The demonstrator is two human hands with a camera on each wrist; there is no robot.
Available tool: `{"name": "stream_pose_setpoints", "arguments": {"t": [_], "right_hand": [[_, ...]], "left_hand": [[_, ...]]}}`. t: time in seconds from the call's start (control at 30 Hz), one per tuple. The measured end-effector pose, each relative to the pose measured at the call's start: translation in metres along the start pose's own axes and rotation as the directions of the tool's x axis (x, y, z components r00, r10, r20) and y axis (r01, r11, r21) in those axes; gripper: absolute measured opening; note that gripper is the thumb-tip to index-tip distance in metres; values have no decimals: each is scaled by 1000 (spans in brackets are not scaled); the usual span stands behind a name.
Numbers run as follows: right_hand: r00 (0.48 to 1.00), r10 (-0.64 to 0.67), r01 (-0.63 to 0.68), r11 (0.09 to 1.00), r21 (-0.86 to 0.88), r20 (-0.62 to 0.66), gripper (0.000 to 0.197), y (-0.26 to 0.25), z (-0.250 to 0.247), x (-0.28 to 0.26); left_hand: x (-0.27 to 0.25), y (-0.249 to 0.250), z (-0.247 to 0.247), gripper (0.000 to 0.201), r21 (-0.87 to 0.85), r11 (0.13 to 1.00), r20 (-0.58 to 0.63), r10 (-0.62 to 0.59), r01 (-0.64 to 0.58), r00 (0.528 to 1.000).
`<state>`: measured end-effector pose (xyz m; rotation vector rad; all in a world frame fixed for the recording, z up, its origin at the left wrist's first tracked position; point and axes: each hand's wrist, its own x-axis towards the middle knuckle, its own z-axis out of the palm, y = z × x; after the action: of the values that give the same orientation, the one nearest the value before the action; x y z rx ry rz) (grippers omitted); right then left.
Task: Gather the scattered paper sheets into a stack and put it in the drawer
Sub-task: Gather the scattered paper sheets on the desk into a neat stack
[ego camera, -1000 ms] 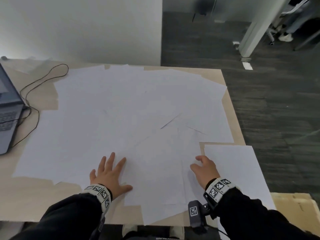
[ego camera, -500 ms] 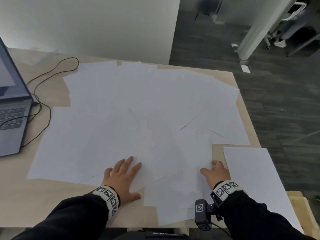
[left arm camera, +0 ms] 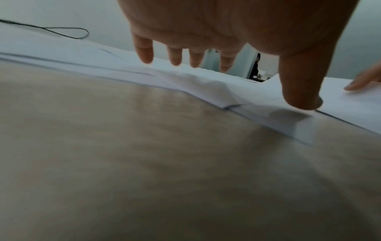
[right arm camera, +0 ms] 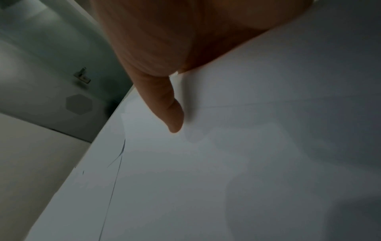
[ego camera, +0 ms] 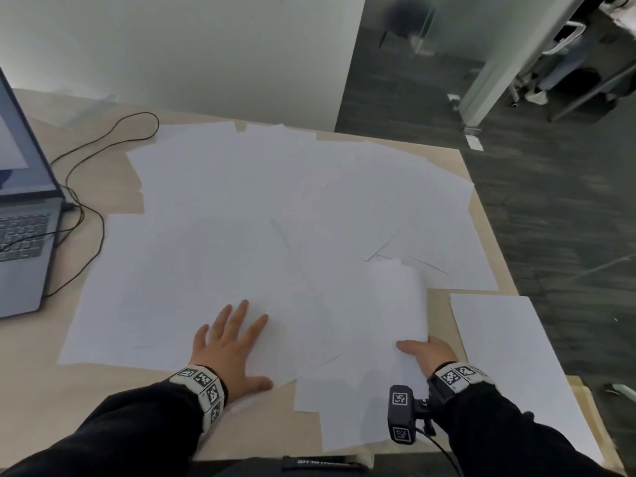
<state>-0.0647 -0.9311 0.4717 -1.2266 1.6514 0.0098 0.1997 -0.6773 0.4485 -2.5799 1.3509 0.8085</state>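
Several white paper sheets [ego camera: 261, 215] lie spread and overlapping across the light wooden table [ego camera: 103, 401]. My left hand [ego camera: 230, 342] lies flat with spread fingers on the sheets near the front edge; in the left wrist view its fingers [left arm camera: 144, 53] hover just over the paper edge [left arm camera: 206, 88]. My right hand [ego camera: 426, 352] pinches the right edge of a sheet [ego camera: 399, 304] and lifts it, thumb on top. The right wrist view shows the thumb [right arm camera: 169, 110] pressed on that white sheet [right arm camera: 247, 146]. One separate sheet [ego camera: 509, 366] lies at the table's right front. No drawer is in view.
An open grey laptop [ego camera: 24, 235] sits at the left edge, with a black cable [ego camera: 103, 139] looping beside it. A white wall panel [ego camera: 206, 53] stands behind the table. Dark floor [ego camera: 550, 218] lies to the right, and a cardboard box corner [ego camera: 585, 394] is at lower right.
My right hand has taken hold of a sheet's right edge and raised it so it curls up. My left hand has stayed pressed flat on the papers. The head view shifted left.
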Motion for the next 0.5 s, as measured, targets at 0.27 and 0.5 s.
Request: {"name": "stream_pose_setpoints", "arguments": {"t": [0.27,0.5], "right_hand": [[993,-107,107,994,-8,51,30,3,9,0],[990,-138,137,987,87,12,31,10,10,-1]], "left_hand": [[13,-24,-7,117,-151,959,4,-244,241,970],[12,9,1,114,-19,997,23,76,-75,997]]}}
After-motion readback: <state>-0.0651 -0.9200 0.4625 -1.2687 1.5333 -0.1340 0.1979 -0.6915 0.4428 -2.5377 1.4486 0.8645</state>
